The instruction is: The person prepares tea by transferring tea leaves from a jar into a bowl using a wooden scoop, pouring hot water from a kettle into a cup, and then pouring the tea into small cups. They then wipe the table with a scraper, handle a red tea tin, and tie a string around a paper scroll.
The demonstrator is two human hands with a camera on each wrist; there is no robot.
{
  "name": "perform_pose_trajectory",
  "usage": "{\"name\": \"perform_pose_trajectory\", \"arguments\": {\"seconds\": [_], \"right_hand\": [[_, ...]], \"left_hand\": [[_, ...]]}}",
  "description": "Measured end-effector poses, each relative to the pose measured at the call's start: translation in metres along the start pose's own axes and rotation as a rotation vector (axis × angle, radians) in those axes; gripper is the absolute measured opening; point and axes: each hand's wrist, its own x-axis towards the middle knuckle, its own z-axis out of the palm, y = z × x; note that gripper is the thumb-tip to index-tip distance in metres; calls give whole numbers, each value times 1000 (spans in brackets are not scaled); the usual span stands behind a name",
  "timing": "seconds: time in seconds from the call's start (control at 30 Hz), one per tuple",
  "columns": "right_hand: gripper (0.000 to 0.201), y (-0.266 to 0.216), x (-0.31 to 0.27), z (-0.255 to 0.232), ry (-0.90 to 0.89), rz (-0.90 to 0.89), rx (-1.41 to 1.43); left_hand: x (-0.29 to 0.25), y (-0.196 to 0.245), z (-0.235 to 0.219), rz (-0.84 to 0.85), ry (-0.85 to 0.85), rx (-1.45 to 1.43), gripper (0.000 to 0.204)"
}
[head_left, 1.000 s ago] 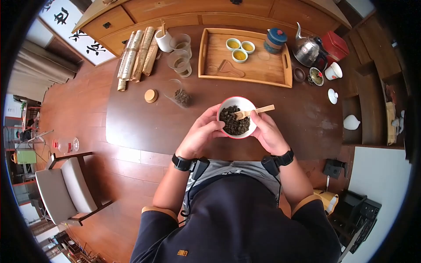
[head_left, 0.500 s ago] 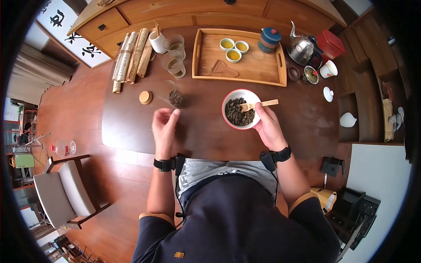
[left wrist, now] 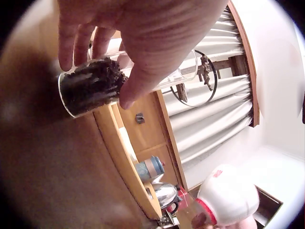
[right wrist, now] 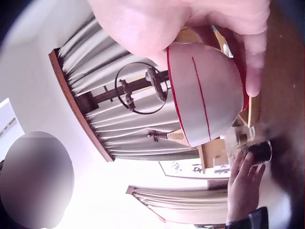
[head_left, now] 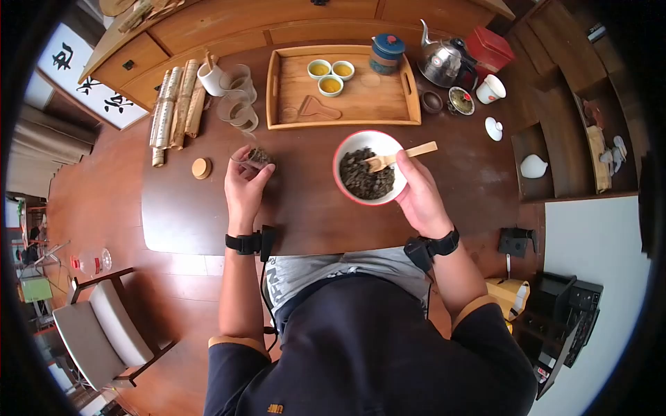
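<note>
In the head view, my left hand grips a clear glass jar with dark, curled tea leaves in its bottom. Its fingers and thumb wrap the glass from either side, as the left wrist view shows. My right hand holds a white bowl with a red rim over the near half of the table, thumb at the rim by the scoop handle. Dark tea leaves fill much of the bowl, and a wooden scoop rests in them, its handle over the right rim.
A wooden tray behind the hands bears small cups of yellow tea and a blue lidded pot. Glass cups stand left of it, a steel kettle right. A round wooden lid lies left of the jar.
My left hand has let go of the bowl, moved left and taken hold of the glass jar. The bowl stays in my right hand, shifted slightly. The head view has turned somewhat.
</note>
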Motion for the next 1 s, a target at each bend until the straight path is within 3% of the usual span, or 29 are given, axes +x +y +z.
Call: {"name": "perform_pose_trajectory", "arguments": {"seconds": [0.17,0.27,0.3,0.4,0.5,0.63,0.77,0.87,1.0], "right_hand": [[54,-20,-28,52,-218,99,68],[62,-42,-46,72,-455,162,-19],[73,-51,-52,79,-494,176,-16],[100,-73,-68,102,-432,184,-39],[119,-75,-76,111,-458,87,16],[129,-83,-73,103,-610,148,33],[125,-39,-77,90,-640,-168,193],[120,-57,-76,105,-618,-157,152],[110,-94,-93,121,-398,89,-88]], "left_hand": [[-6,-6,39,68,-55,-209,63],[-6,-7,47,-97,-182,-422,63],[2,-38,60,41,-129,-378,63],[0,-18,63,99,-91,-124,62],[-4,-14,64,75,-98,-180,61],[-2,-5,66,81,-119,-179,62],[1,-11,69,96,-140,-161,63],[1,-8,70,21,-200,-198,67],[-12,-5,65,149,-64,-1,70]]}}
